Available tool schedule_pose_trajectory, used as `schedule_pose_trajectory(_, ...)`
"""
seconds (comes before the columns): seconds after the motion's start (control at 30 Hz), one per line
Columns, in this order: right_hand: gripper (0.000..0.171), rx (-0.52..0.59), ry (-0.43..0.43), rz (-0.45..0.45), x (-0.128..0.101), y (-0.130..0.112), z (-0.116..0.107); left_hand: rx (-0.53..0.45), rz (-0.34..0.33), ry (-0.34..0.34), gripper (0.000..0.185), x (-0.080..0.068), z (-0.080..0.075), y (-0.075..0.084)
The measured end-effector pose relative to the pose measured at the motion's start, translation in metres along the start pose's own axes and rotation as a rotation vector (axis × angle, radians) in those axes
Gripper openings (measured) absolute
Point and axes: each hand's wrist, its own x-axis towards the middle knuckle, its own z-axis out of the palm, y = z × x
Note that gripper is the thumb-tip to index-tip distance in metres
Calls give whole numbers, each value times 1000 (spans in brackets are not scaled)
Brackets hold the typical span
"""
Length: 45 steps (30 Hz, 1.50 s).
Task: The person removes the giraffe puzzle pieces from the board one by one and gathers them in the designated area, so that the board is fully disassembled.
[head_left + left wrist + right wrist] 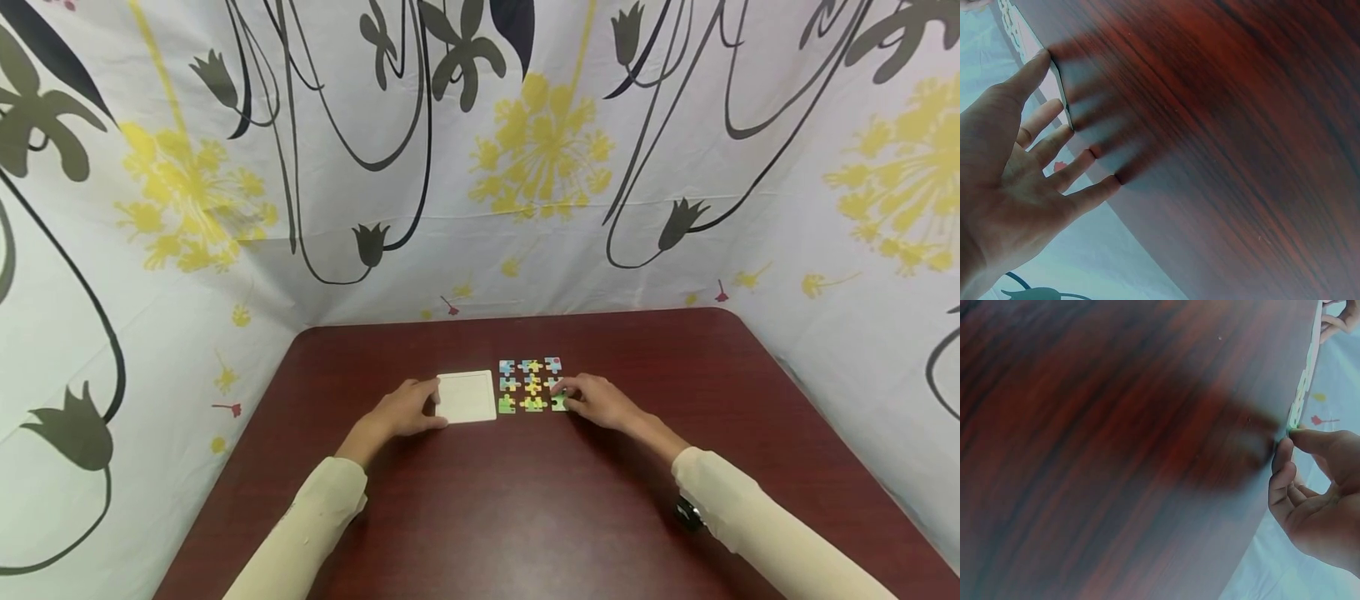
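A square white puzzle tray (467, 397) lies flat on the table. My left hand (406, 409) is at its left side, thumb and fingertips touching the edge; in the left wrist view the left hand (1029, 150) has its fingers spread, some tips on the wood. Right of the tray, several colourful jigsaw pieces (532, 384) lie in spaced rows. My right hand (597, 401) is at their right end, where thumb and fingertips pinch a green jigsaw piece (558, 403) at the near right corner. In the right wrist view the right hand (1322, 494) largely hides that piece.
The dark red-brown wooden table (480, 508) has rounded far corners. White cloth (465, 183) printed with flowers hangs behind it and along both sides. A dark band (688, 513) shows by the right sleeve.
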Motion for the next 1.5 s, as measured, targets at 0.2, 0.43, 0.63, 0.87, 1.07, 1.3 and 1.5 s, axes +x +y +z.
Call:
schedule_pose_trajectory(0.2, 24, -24, -2, 24, -1, -3, 2, 4, 1, -3, 36, 0, 0, -1)
schedule_pose_trajectory(0.43, 24, -36, 6, 35, -2, -2, 4, -3, -5, -4, 36, -1, 0, 1)
schedule_pose_trajectory(0.63, 23, -44, 18, 41, -3, -2, 5, -1, 4, -4, 36, -1, -2, 1)
schedule_pose_trajectory(0.87, 22, -45, 20, 44, -1, -1, 8, -8, 9, 0, 40, -1, -4, 0)
schedule_pose_trajectory(1.07, 23, -34, 22, 40, -2, -2, 10, -19, 10, 12, 39, -1, -1, -2)
schedule_pose_trajectory(1.3, 27, -23, 43, 35, -1, -5, 6, -27, -12, 12, 47, 0, 0, -4)
schedule_pose_trajectory(1.5, 40, -111, 193, 31, 1, -2, -10, -133, 40, 60, 49, -3, -9, -11)
